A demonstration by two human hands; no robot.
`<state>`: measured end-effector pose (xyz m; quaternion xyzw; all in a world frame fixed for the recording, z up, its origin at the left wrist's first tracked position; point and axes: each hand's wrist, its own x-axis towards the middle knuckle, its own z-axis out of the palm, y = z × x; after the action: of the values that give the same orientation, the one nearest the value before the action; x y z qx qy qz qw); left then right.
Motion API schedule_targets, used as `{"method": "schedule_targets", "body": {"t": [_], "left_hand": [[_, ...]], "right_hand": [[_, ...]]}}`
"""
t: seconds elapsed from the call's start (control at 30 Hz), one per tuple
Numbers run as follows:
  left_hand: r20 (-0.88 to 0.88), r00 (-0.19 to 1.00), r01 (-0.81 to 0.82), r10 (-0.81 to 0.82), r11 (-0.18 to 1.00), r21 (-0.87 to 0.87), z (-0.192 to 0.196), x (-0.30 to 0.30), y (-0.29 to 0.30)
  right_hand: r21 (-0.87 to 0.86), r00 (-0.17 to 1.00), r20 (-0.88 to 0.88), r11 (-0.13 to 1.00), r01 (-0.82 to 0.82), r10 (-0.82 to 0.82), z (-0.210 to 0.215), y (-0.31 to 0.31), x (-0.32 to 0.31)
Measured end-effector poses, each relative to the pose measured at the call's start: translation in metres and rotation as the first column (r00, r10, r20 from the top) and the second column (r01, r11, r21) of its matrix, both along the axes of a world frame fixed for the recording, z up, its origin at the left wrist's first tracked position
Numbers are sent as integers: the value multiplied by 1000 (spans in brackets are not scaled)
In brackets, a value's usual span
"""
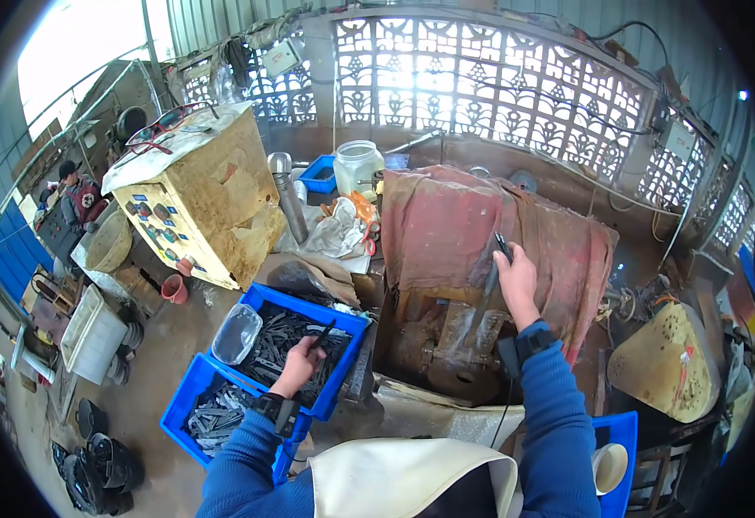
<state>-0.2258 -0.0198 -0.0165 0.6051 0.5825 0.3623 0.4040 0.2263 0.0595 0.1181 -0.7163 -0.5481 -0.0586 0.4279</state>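
Left hand (298,366) gripping dark strip (322,333), blue bin (346,361) beneath it, right hand (518,278) gripping black piece (504,248), red cloth (447,226) beyond.

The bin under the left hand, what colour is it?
The bin is bright blue, best seen in the head view.

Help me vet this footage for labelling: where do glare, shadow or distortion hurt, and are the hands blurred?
Head view, glare: daylight washes out the upper-left opening and parts of the lattice wall. Head view, shadow: the basin under the red cloth is dim. Head view, distortion: that wall bows and the corners go black. Head view, blur: left hand and right hand look fairly clear.
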Motion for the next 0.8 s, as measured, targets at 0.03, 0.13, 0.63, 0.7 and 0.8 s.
{"method": "schedule_targets", "body": {"t": [0.03, 0.13, 0.63, 0.7, 0.8], "left_hand": [[215, 977, 14, -7, 999, -32, 11, 14, -1], [212, 974, 55, -78, 992, 112, 35, 64, -1], [-407, 824, 549, -393, 733, 403, 16, 173, 14], [-427, 821, 545, -379, 741, 392, 13, 173, 14], [-445, 816, 546, -369, 744, 385, 14, 174, 15]], "right_hand": [[-9, 1000, 18, 1000, 3, -3, 2, 5, -3], [-87, 997, 74, 996, 14, -7, 6, 13, -8], [-88, 955, 290, 995, -44, 68, -11, 12, -8], [-37, 954, 292, 997, -62, 70, -13, 13, -7], [-45, 953, 294, 997, -69, 79, -12, 13, -6]]}}
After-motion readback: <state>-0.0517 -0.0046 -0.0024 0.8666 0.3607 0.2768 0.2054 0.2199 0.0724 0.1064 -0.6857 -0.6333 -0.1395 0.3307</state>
